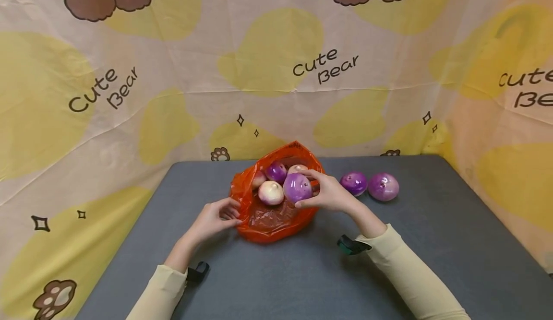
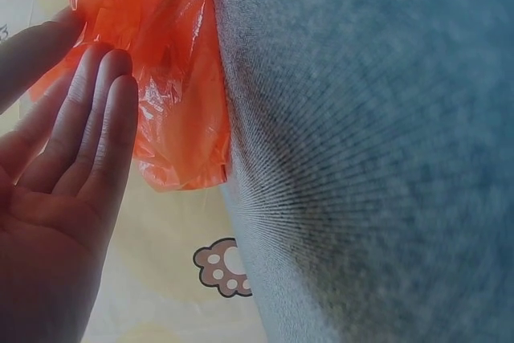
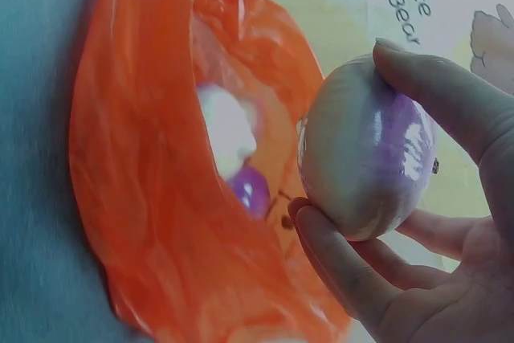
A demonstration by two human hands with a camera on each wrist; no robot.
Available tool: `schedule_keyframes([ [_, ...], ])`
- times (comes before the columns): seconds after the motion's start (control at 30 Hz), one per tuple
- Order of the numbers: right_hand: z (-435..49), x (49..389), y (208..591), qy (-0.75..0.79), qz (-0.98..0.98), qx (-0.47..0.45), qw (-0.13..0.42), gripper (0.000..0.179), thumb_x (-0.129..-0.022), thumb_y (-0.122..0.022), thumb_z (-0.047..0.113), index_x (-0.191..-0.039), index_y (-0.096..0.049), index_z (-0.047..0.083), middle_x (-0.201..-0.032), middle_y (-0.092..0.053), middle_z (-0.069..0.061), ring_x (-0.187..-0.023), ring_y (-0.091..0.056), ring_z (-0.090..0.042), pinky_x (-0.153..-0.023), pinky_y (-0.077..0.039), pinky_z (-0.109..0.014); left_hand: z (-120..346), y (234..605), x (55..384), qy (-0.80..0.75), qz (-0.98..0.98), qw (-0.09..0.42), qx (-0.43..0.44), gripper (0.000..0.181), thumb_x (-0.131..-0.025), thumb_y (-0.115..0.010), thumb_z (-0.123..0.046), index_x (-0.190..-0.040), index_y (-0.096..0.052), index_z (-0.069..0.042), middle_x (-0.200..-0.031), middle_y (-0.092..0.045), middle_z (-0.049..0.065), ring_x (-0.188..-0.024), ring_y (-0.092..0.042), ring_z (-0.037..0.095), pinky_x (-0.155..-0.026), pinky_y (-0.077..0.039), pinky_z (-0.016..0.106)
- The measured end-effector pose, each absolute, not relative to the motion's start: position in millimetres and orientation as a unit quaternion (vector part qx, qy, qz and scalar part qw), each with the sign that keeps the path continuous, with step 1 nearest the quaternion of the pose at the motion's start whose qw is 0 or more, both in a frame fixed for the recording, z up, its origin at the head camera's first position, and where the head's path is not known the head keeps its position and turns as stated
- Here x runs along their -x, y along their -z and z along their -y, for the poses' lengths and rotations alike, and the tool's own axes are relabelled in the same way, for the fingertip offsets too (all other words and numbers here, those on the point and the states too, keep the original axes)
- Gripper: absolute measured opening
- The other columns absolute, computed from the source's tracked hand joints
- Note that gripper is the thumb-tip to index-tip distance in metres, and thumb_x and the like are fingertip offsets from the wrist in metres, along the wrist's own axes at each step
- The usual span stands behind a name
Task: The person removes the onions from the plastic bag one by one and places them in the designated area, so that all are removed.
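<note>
An orange-red plastic bag (image 1: pixel 265 236) stands with its mouth open toward me, several purple-and-white turnips inside, among them a pale one (image 1: pixel 270 193) and a purple one (image 1: pixel 276 171). At the bag's right side my right hand (image 1: pixel 329 193) holds a turnip (image 1: pixel 298 188) between thumb and fingers. The right wrist view shows this turnip (image 3: pixel 365 150) close by the bag's rim, half white and half purple. My left hand (image 1: pixel 214 218) is at the bag's left edge. In the left wrist view its fingers (image 2: pixel 112 118) are nearly straight, tips right at the orange plastic (image 2: pixel 173 118).
Two more purple turnips, one nearer the bag (image 1: pixel 354 183) and one farther right (image 1: pixel 383 187), lie on the grey table (image 1: pixel 276 281). Behind the table hangs a printed cloth (image 1: pixel 268 46) with bear figures and yellow patches.
</note>
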State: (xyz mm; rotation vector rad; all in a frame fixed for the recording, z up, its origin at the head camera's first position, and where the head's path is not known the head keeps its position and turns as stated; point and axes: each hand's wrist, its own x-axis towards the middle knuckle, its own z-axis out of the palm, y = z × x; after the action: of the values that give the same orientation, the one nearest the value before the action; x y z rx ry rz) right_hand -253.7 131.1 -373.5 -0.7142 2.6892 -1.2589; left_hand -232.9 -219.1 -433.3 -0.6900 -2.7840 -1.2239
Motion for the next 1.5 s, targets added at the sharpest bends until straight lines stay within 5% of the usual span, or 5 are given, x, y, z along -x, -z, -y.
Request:
schedule_keyframes([
  [0.3, -161.4, 254.4, 368.5, 0.434, -0.874, 0.215, 0.047, 0.084, -0.070, -0.083, 0.040, -0.139, -0.041, 0.014, -0.129, -0.055, -0.013, -0.109, -0.060, -0.031, -0.084, -0.054, -0.038, 220.2, 433.8, 231.6, 0.394, 0.893, 0.010, 0.216, 0.031, -0.077, -0.079, -0.022, -0.103, -0.064, -0.017, -0.084, -0.067, -0.005, -0.076, -0.063, 0.009, -0.072, -0.054, 0.024],
  [0.7, -208.0, 249.4, 366.7, 0.395, -0.902, 0.173, -0.013, 0.084, -0.070, -0.081, 0.044, -0.137, -0.043, 0.012, -0.123, -0.059, -0.015, -0.107, -0.060, -0.030, -0.087, -0.052, -0.046, 219.7, 434.5, 230.6, 0.390, 0.894, 0.013, 0.220, 0.031, -0.077, -0.079, -0.022, -0.103, -0.064, -0.017, -0.084, -0.067, -0.005, -0.075, -0.063, 0.008, -0.071, -0.053, 0.024],
  [1.5, -282.3, 236.9, 349.5, 0.350, -0.931, 0.100, -0.010, 0.088, -0.077, -0.075, 0.046, -0.144, -0.033, 0.006, -0.135, -0.048, -0.026, -0.116, -0.054, -0.044, -0.085, -0.052, -0.050, 217.3, 431.6, 230.5, 0.396, 0.892, 0.007, 0.219, 0.031, -0.077, -0.079, -0.021, -0.103, -0.064, -0.016, -0.084, -0.067, -0.004, -0.076, -0.063, 0.009, -0.073, -0.054, 0.023],
])
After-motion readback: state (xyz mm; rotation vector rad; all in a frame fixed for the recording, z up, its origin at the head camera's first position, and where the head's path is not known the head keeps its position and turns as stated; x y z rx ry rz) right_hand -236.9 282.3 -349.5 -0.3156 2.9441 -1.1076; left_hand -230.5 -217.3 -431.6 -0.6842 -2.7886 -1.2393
